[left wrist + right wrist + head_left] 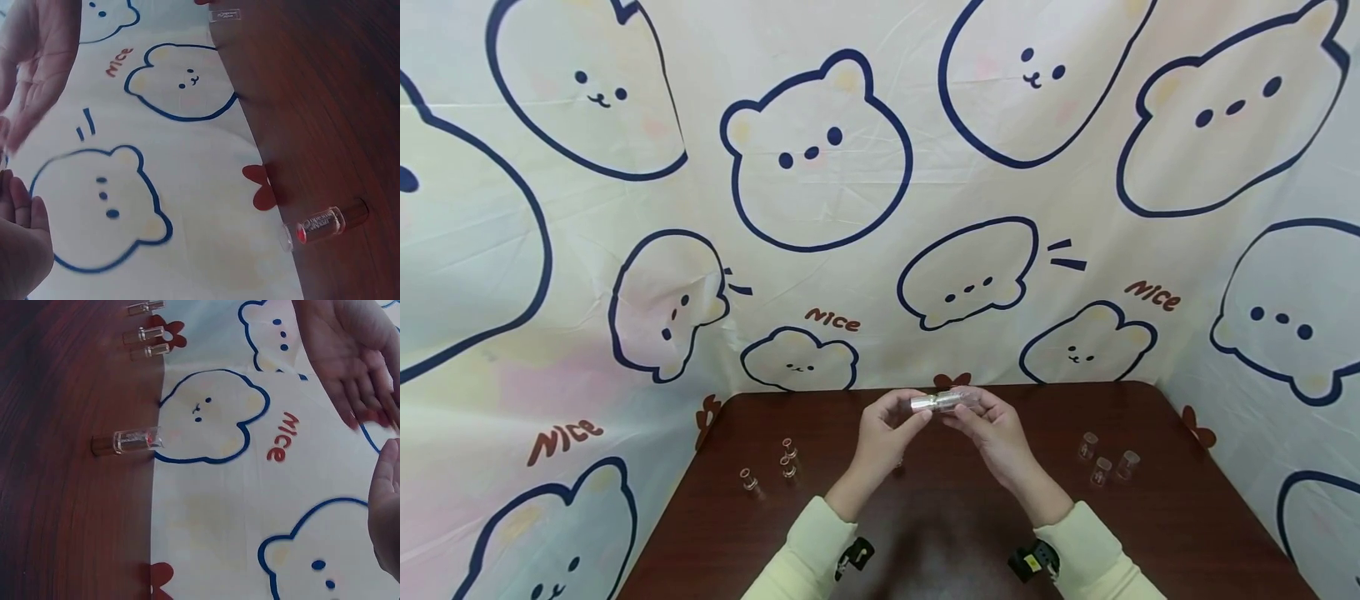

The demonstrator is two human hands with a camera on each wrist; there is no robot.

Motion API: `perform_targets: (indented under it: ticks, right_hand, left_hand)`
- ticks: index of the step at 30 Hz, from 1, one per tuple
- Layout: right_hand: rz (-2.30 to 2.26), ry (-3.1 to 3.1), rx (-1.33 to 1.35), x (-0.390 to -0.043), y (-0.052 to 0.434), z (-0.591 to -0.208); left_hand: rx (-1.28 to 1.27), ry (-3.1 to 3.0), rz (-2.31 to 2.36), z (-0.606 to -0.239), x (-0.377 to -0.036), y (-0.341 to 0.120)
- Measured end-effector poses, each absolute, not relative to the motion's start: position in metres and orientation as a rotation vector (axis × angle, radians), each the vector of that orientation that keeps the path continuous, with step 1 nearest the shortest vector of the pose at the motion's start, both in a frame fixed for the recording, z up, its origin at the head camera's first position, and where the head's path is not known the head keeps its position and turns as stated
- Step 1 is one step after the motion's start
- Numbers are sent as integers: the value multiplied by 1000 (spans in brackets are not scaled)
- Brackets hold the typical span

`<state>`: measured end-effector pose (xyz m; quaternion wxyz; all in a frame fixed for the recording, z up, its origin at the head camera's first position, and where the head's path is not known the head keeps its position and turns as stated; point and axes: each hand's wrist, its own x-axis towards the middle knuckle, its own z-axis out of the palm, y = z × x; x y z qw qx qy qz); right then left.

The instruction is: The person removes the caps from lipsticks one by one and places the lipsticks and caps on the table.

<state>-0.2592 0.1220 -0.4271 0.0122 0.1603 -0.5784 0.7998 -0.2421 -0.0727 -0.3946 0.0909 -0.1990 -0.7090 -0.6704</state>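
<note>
Over the far middle of the dark wooden table (940, 533), both hands hold one small tube (942, 401) level between them. It has a silver part and a clear part. My left hand (917, 410) pinches the silver end, and my right hand (961, 412) pinches the clear end. In the left wrist view only the heel of my left hand (17, 250) shows, and the tube is out of frame. The right wrist view likewise catches just the edge of my right hand (386, 506).
Three small clear tubes (778, 462) stand at the table's left, three more (1105, 460) at its right. Another clear tube with a red core (315, 226), (128, 440) stands near the far edge. A bear-print cloth (820, 167) walls the table in.
</note>
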Motion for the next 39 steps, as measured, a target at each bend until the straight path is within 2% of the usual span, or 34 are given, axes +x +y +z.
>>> perform_targets:
  ticks: [7, 39]
  right_hand:
    - [2458, -1737, 545, -265, 141, -426]
    - [2385, -1804, 413, -266, 163, -439]
  left_hand:
    - [-507, -2036, -2009, -399, -248, -87]
    - [-524, -2013, -1979, -411, -251, -103]
